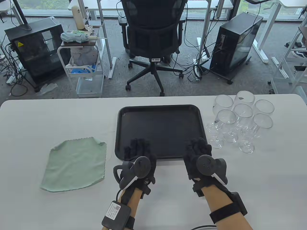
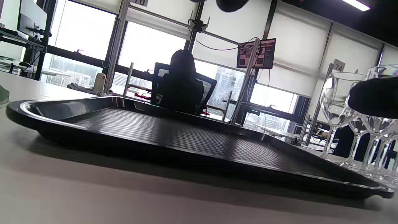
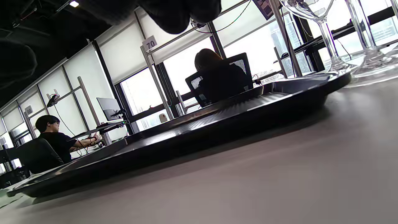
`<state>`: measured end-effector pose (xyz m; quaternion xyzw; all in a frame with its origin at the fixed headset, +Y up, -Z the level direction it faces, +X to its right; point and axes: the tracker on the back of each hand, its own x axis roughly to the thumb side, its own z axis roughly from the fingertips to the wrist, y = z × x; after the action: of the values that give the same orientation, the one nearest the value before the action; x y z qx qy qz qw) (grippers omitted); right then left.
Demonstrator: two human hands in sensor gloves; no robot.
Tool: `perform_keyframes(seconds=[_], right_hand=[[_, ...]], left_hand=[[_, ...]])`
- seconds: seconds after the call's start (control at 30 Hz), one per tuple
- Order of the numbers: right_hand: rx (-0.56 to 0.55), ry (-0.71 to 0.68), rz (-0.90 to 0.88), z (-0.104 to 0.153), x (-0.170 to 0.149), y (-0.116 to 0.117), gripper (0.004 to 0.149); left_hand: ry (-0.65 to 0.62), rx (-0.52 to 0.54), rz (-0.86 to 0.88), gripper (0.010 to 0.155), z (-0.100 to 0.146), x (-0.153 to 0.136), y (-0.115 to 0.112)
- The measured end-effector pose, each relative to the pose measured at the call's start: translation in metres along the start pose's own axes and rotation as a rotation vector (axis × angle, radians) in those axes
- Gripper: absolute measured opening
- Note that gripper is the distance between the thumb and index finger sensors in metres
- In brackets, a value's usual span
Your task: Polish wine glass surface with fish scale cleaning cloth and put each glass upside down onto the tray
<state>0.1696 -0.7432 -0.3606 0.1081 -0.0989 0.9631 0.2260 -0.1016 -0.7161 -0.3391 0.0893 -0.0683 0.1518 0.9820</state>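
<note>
Both hands (image 1: 168,155) apparently relaxed over tray (image 1: 159,109)

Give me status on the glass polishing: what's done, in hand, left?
Done: nothing. The tray holds no glasses.
In hand: nothing gripped. The left hand and right hand rest at the tray's near edge.
Left: everything. The green cloth lies flat on the table to the tray's left, and all six wine glasses stand upright in a cluster to its right, each to polish and place upside down.
</note>
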Motion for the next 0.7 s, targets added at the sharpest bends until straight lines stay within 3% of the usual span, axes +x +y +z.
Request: perform_keyframes(seconds=[0.53, 0.6, 0.7], right_hand=[[-0.021, 0.02, -0.047, 0.0, -0.003, -0.005, 0.06], [-0.027, 0.027, -0.064, 0.0, -0.003, -0.008, 0.06], [-0.027, 0.029, -0.098, 0.001, -0.003, -0.01, 0.061]], left_hand=[[0.075, -0.032, 0.045, 0.066, -0.006, -0.02, -0.004], [0.151, -0.04, 0.078, 0.066, -0.01, -0.036, 0.0], [0.318, -0.017, 0.227, 0.067, -0.015, -0.082, 0.009]])
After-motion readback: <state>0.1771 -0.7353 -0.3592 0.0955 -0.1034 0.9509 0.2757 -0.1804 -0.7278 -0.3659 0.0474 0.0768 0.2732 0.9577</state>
